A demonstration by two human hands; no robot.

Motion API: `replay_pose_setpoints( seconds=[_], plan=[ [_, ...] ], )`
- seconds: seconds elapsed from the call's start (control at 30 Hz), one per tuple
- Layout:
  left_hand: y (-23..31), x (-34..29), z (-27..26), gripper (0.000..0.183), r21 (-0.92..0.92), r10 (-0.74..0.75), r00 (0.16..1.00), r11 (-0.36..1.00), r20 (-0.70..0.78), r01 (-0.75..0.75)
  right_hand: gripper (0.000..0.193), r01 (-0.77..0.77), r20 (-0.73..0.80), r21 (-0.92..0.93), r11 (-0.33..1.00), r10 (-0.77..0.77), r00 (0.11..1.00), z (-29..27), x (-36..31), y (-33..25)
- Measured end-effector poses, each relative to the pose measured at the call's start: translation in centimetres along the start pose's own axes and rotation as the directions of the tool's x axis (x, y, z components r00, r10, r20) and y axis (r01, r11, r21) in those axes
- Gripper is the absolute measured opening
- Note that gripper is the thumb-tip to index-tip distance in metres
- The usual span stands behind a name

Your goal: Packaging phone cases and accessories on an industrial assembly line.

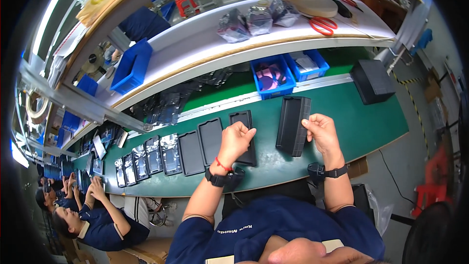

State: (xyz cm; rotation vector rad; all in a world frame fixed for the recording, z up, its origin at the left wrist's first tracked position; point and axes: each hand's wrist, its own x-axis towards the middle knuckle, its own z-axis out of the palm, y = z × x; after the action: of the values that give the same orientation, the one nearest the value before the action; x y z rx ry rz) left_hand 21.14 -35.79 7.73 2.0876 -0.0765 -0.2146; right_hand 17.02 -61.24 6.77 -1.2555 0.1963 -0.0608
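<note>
In front of me, a black shallow tray (249,152) lies on the green worktable. My left hand (235,143) is over it, fingers curled and thumb by the tray's right edge; whatever the fingertips pinch is hidden. To the right stands a stack of black trays (292,127), its layered edges facing right. My right hand (322,132) grips that right edge between thumb and bent fingers. Left of my left hand are two more black trays, one nearer (210,139) and one further left (191,153). Beyond them runs a row of trays holding clear-wrapped items (170,152).
Blue bins (273,88) stand behind the trays, below a shelf (195,44) with wrapped bundles (259,19) and red scissors (323,26). A black block-shaped stack (373,82) sits at the table's (342,117) far right. Co-workers (102,220) sit along the left side.
</note>
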Motion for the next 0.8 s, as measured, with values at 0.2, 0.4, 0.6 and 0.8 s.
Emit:
replay_pose_setpoints(
  seconds=[0.2,0.4,0.6,0.8],
  plan=[
    [3.2,-0.2,4.2,0.026,-0.103,0.322,0.94,0.945,0.115,-0.312,0.012,-0.011,0.01,-0.121,0.993,0.012,1.0,1.5,-1.8,-0.2],
    [4.4,0.1,8.2,0.015,-0.518,0.183,0.96,0.854,0.213,-0.048,0.012,-0.015,0.002,-0.08,0.997,0.015,1.0,-0.3,-1.5,-0.6],
    [2.2,2.3,7.5,0.026,-0.087,-0.032,0.979,0.995,0.2,0.05,0.014,-0.038,-0.082,-0.038,0.999,0.035,0.996,-6.0,-1.2,-1.4],
    [6.3,1.2,12.2,0.022,-0.368,0.186,0.881,0.93,0.434,-0.015,0.011,-0.044,-0.024,-0.179,0.983,0.041,0.999,-4.2,-1.6,-2.0]
  ],
)
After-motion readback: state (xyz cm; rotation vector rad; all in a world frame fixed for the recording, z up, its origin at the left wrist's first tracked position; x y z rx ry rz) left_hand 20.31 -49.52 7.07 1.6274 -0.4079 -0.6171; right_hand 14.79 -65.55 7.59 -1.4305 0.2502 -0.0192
